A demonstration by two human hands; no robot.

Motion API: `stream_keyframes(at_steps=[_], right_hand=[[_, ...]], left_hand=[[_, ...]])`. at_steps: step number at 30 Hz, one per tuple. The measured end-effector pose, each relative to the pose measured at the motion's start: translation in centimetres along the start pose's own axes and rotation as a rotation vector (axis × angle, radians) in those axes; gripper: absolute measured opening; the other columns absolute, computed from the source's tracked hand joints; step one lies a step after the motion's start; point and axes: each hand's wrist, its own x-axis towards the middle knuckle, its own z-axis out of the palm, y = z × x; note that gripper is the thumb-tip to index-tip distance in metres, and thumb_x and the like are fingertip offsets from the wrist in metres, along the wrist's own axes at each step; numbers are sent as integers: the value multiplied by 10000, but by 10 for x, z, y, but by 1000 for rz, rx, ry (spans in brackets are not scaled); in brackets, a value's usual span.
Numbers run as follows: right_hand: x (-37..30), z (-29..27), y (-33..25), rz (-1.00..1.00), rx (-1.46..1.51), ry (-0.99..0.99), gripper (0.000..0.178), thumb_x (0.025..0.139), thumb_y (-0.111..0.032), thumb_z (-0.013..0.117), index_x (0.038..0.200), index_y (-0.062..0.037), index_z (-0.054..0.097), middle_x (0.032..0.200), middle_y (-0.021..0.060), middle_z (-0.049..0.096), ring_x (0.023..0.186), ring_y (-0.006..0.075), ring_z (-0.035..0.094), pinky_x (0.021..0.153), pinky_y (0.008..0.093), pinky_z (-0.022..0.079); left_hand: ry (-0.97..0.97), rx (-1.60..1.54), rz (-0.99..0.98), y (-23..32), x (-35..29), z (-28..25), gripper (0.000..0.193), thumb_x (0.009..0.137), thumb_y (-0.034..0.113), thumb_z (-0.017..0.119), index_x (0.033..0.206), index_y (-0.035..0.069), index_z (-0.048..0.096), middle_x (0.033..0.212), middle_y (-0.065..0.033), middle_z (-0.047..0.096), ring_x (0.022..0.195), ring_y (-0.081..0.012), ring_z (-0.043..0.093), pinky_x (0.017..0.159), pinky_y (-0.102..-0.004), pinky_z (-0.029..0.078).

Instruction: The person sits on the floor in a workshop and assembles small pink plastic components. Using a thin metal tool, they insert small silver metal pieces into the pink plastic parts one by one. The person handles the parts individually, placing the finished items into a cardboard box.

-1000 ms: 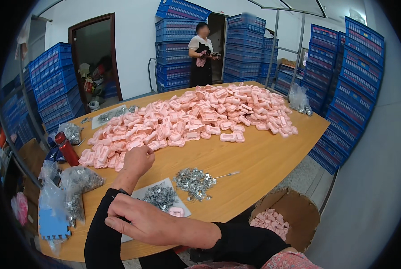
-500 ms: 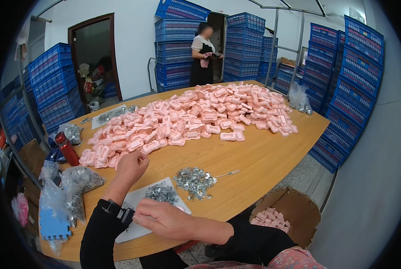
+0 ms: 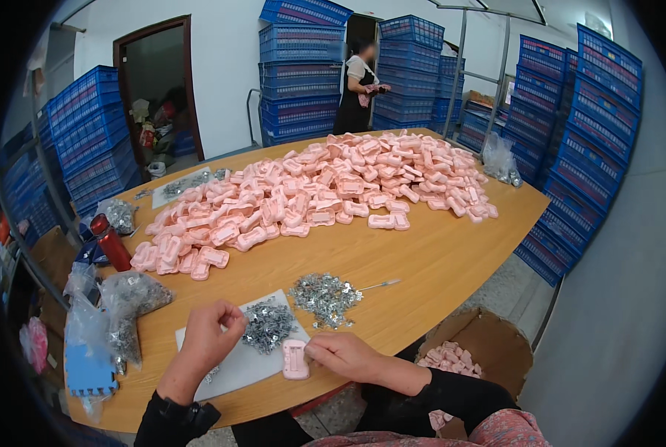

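Note:
My right hand (image 3: 348,356) has thumb and fingers closed at the right edge of a pink plastic casing (image 3: 296,360) with a recessed middle, over the near edge of a white board (image 3: 249,363). On that board lies a heap of small grey metal pieces (image 3: 268,326). Just left of the heap is my left hand (image 3: 215,331), its thumb and fingertips pinched together. Anything between those fingertips is too small to make out. Beside the board is a second heap of shiny metal clips (image 3: 325,299) on the wooden table (image 3: 415,283).
A large mound of pink casings (image 3: 310,194) covers the far table. Bags of metal parts (image 3: 135,294), a red bottle (image 3: 109,242) and a blue foam mat (image 3: 90,370) are at left. A carton (image 3: 497,350) holds pink pieces. Another person (image 3: 357,89) stands beyond, near blue crates (image 3: 299,82).
My left hand has come back from the pink mound toward the grey heap. My right hand has moved right and now shows a pink casing at its fingertips. The other person has shifted right.

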Motion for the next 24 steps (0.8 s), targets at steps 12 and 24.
stream_keyframes(at_steps=[12,24], right_hand=[[-51,16,57,321,190,172,439,1048,-354,424,758,-57,568,602,17,530,502,88,472,472,241,377],[-37,29,96,149,-51,180,252,977,-208,526,804,-38,595,696,8,532,679,108,513,632,309,462]], left_hand=[[-197,-269,-207,-26,-109,34,129,895,159,687,961,53,654,747,13,624,696,-59,546,633,-258,484],[-71,-296,-426,-70,-141,57,224,883,242,718,964,35,688,774,-10,674,727,-72,597,653,-263,508]])
